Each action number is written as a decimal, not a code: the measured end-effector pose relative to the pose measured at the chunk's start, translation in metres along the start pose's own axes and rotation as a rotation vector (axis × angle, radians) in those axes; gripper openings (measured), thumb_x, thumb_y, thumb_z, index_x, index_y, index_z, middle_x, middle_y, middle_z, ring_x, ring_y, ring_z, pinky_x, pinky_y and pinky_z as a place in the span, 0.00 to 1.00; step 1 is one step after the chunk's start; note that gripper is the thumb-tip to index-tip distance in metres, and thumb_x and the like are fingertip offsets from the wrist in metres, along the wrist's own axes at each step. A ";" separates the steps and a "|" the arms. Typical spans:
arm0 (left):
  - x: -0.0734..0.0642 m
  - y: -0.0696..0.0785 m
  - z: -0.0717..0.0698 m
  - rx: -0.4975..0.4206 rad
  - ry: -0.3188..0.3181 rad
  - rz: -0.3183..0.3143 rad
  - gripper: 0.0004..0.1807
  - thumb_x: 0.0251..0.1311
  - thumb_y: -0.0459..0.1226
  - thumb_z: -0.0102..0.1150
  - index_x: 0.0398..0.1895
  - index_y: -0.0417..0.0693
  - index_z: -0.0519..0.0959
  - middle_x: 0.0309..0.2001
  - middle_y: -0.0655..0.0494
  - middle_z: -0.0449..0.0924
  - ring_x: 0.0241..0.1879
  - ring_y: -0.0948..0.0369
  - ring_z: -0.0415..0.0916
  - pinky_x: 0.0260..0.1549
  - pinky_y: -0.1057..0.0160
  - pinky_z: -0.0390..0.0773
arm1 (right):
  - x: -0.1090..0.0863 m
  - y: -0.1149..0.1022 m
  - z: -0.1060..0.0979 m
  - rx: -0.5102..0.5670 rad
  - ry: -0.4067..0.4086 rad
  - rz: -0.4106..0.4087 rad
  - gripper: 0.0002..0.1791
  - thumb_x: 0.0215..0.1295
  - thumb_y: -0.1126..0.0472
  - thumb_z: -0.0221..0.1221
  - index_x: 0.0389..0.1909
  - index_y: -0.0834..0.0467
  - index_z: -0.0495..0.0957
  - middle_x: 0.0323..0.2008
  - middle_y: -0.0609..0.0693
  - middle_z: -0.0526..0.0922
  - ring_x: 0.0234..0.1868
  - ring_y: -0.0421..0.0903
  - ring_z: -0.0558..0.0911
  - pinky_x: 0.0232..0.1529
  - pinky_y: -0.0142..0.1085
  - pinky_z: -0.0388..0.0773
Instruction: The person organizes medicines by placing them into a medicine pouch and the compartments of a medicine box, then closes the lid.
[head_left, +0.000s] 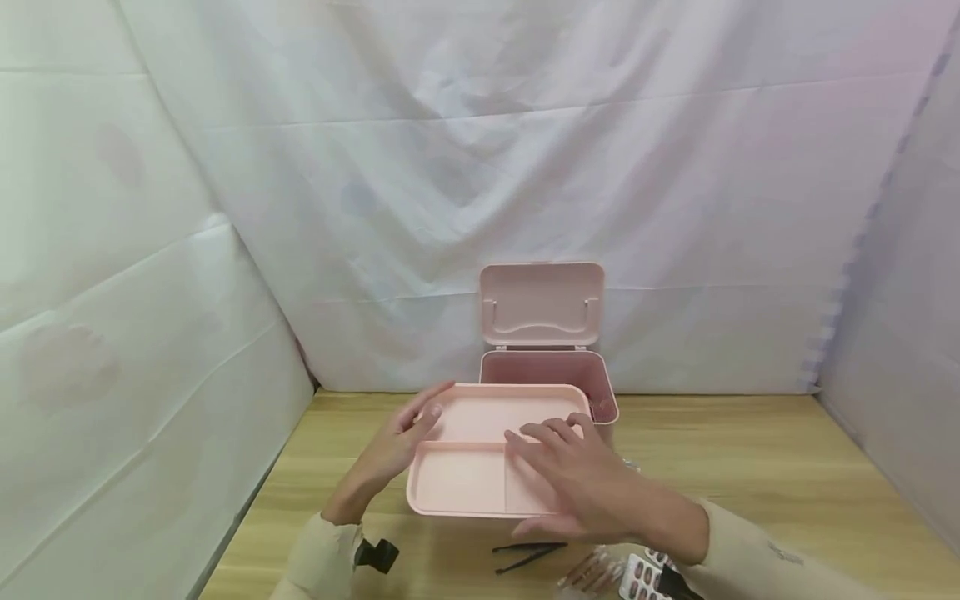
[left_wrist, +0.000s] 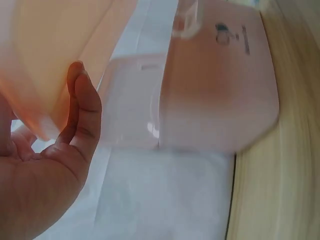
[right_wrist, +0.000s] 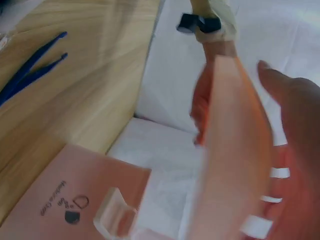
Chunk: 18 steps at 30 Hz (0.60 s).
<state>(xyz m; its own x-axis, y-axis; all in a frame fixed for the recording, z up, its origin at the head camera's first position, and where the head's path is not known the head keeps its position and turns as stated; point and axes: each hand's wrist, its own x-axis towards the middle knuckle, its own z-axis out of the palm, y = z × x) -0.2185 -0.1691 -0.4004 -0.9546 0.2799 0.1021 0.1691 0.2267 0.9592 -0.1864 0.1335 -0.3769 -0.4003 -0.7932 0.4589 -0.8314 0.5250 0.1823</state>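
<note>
A pale pink compartment tray (head_left: 459, 479) is held up in front of a pink lidded box (head_left: 604, 385) with its lid (head_left: 542, 304) raised. My left hand (head_left: 397, 446) grips the tray's left side, thumb at the inner edge; in the left wrist view, its fingers (left_wrist: 86, 107) curve against the outside. My right hand (head_left: 581, 475) lies over the tray's right part, its fingers spread above the compartments. In the right wrist view, that thumb (right_wrist: 275, 82) stands apart from the tray wall (right_wrist: 232, 150).
Two slim dark tools (head_left: 528, 557) lie on the wooden table (head_left: 750, 475) below the tray. Nearer my right sleeve are clear-wrapped brownish items (head_left: 588, 573) and a white pack with dark red ovals (head_left: 640, 577). A white cloth (head_left: 405, 208) hangs behind the box.
</note>
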 end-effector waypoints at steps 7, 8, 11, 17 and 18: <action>-0.029 -0.011 -0.032 0.022 0.012 -0.054 0.25 0.76 0.49 0.44 0.74 0.68 0.63 0.74 0.51 0.58 0.64 0.44 0.67 0.49 0.53 0.81 | -0.023 0.032 -0.023 0.134 0.138 0.019 0.42 0.60 0.31 0.60 0.68 0.53 0.70 0.56 0.49 0.76 0.55 0.47 0.72 0.54 0.45 0.61; -0.033 -0.013 -0.036 0.032 0.016 -0.052 0.24 0.76 0.49 0.44 0.74 0.67 0.63 0.75 0.51 0.57 0.65 0.45 0.66 0.50 0.52 0.80 | -0.027 0.036 -0.024 0.146 0.141 0.039 0.41 0.59 0.33 0.62 0.67 0.52 0.71 0.55 0.48 0.76 0.54 0.47 0.72 0.54 0.45 0.62; -0.045 -0.022 -0.048 0.060 0.037 -0.040 0.24 0.77 0.48 0.43 0.73 0.67 0.64 0.76 0.53 0.56 0.70 0.45 0.59 0.57 0.47 0.74 | -0.041 0.047 -0.026 0.142 0.121 0.107 0.37 0.56 0.37 0.66 0.64 0.51 0.74 0.54 0.47 0.78 0.55 0.47 0.74 0.55 0.46 0.64; -0.069 -0.045 -0.069 0.122 0.064 -0.052 0.23 0.77 0.46 0.42 0.73 0.65 0.65 0.76 0.53 0.56 0.73 0.47 0.51 0.62 0.44 0.66 | -0.068 0.068 -0.018 0.155 0.088 0.212 0.29 0.54 0.45 0.71 0.56 0.51 0.80 0.52 0.43 0.81 0.54 0.45 0.76 0.55 0.46 0.66; -0.073 -0.049 -0.072 0.133 0.068 -0.062 0.23 0.77 0.46 0.42 0.73 0.66 0.65 0.76 0.53 0.56 0.73 0.48 0.50 0.61 0.45 0.66 | -0.073 0.071 -0.016 0.157 0.091 0.226 0.27 0.53 0.47 0.72 0.54 0.51 0.81 0.50 0.42 0.82 0.52 0.44 0.77 0.55 0.46 0.67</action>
<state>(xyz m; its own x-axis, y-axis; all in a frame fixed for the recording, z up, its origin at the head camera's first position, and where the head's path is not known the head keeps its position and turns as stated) -0.1746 -0.2683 -0.4358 -0.9778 0.1991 0.0654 0.1359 0.3648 0.9211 -0.2103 0.2337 -0.3833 -0.5516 -0.6267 0.5505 -0.7773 0.6256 -0.0667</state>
